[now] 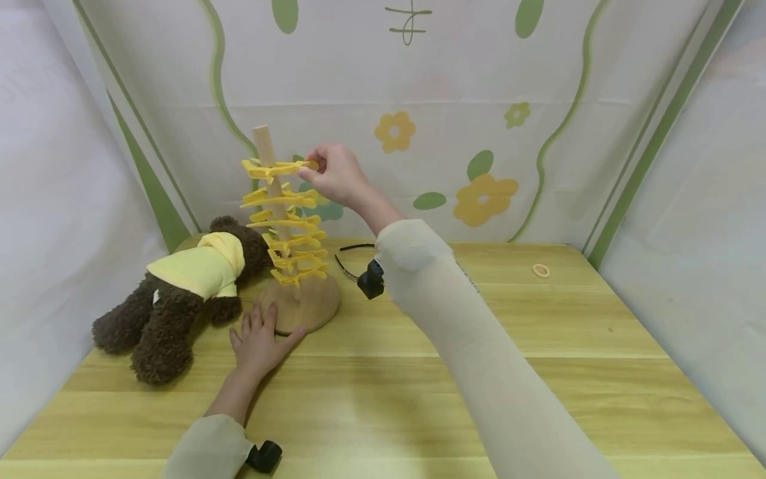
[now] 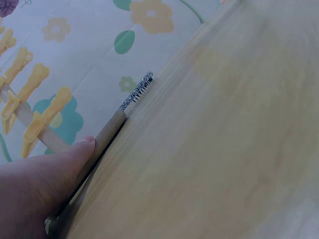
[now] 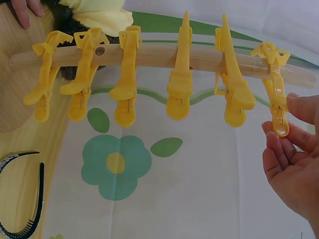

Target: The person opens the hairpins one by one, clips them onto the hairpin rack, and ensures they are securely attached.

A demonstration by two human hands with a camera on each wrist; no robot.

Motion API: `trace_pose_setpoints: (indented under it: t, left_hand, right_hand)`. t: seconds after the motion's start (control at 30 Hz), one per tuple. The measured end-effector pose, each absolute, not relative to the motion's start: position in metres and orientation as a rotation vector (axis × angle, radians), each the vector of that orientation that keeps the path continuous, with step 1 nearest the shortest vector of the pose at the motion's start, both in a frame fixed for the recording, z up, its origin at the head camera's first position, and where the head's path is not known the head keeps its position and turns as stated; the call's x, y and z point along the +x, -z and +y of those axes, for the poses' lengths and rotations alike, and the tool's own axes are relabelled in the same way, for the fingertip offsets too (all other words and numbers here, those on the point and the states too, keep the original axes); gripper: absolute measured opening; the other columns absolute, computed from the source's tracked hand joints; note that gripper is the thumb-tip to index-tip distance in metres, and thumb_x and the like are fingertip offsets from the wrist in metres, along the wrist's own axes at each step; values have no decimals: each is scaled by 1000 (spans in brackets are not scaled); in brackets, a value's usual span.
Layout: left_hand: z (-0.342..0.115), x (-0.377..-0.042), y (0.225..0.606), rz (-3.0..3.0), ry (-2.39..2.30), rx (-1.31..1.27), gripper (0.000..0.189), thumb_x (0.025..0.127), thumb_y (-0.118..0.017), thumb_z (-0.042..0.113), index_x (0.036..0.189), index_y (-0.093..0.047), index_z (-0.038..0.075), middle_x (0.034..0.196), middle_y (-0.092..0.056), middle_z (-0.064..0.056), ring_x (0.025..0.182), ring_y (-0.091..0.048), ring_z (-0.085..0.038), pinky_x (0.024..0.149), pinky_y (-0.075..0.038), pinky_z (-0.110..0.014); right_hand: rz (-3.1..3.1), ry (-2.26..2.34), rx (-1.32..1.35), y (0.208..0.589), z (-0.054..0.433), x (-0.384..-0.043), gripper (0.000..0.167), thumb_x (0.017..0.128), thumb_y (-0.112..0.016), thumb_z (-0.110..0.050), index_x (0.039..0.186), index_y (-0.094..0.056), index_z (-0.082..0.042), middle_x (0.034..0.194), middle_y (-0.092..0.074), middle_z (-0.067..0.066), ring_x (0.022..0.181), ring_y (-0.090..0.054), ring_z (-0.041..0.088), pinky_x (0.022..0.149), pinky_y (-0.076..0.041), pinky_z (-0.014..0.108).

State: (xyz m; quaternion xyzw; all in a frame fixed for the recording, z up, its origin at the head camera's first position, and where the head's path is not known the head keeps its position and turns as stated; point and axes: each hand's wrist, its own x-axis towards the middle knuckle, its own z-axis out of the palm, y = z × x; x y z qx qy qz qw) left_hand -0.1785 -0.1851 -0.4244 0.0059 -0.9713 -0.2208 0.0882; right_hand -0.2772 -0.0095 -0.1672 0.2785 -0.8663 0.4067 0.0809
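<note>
A wooden post (image 1: 262, 140) stands upright on a round wooden base (image 1: 320, 303), with several yellow hair clips (image 3: 124, 82) clamped across it one above another. My right hand (image 1: 340, 176) pinches the tail of the topmost hair clip (image 3: 277, 84) between thumb and fingers. That clip's toothed jaws sit around the post, just below its top end. Down on the table, my left hand (image 1: 261, 342) lies spread, its fingers and thumb resting along the front edge of the base. In the left wrist view its thumb (image 2: 82, 152) presses the base's rim.
Left of the stand lies a brown teddy bear (image 1: 173, 303) in a yellow hooded top, close to the base. A dark headband (image 3: 40, 199) with small teeth rests behind my right forearm. A small orange ring (image 1: 541, 271) is at the table's back right. Fabric walls enclose the table.
</note>
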Motion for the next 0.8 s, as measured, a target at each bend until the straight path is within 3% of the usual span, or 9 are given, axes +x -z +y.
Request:
trace_pose_setpoints:
  t: [0.23, 0.8]
  left_hand:
    - [-183, -178, 424, -2888, 660, 6, 92, 73, -45, 66, 135, -24, 1, 138, -4, -28, 121, -3, -49, 85, 5, -65]
    - [-181, -178, 425, -2880, 657, -2, 92, 74, -45, 66, 135, -24, 1, 137, -5, -29, 120, -4, -49, 85, 5, -65]
  right_hand:
    - [-2579, -1249, 839, 172, -7, -279, 28, 84, -57, -20, 105, -55, -1, 94, -55, 4, 85, -50, 12, 70, -40, 17]
    - [-2602, -1278, 817, 169, -3, -278, 37, 84, -56, -24, 116, -53, -6, 103, -53, 1, 86, -49, 10, 69, -41, 19]
